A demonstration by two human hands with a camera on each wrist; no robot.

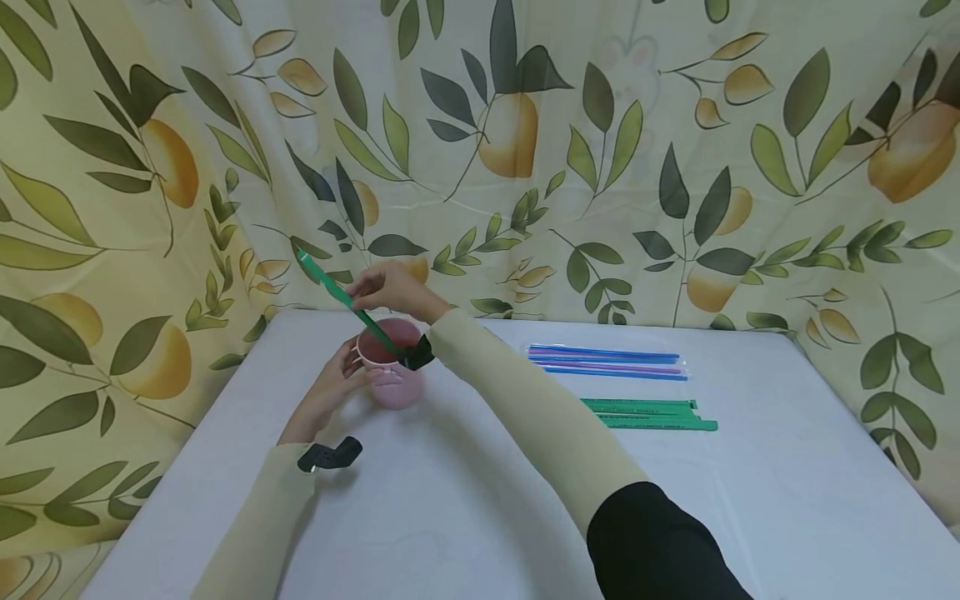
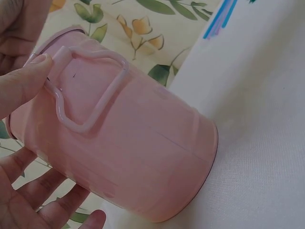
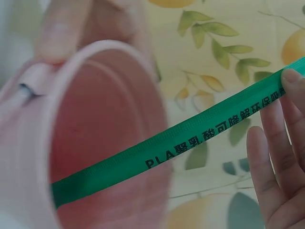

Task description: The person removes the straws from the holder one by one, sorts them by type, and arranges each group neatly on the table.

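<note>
A pink metal pail (image 1: pixel 396 387) with a wire handle stands on the white table toward the left. My left hand (image 1: pixel 333 387) grips it near the rim, thumb by the handle's lug and fingers along the other side, as the left wrist view shows. Above the pail my right hand (image 1: pixel 397 292) pinches a straw in a green wrapper (image 3: pixel 181 136) between thumb and fingers. The wrapped straw slants, its lower end inside the pail's mouth and its upper end pointing up to the left. Dark Chinese print and "PLA" run along the wrapper. The pail's bottom inside is hidden.
Several green-wrapped straws (image 1: pixel 660 414) lie side by side on the table (image 1: pixel 480 517) at the right, partly behind my right forearm. Behind them lies a clear pack of blue and purple straws (image 1: pixel 607 362). A leaf-and-fruit patterned curtain (image 1: pixel 480 208) hangs along the table's back and left.
</note>
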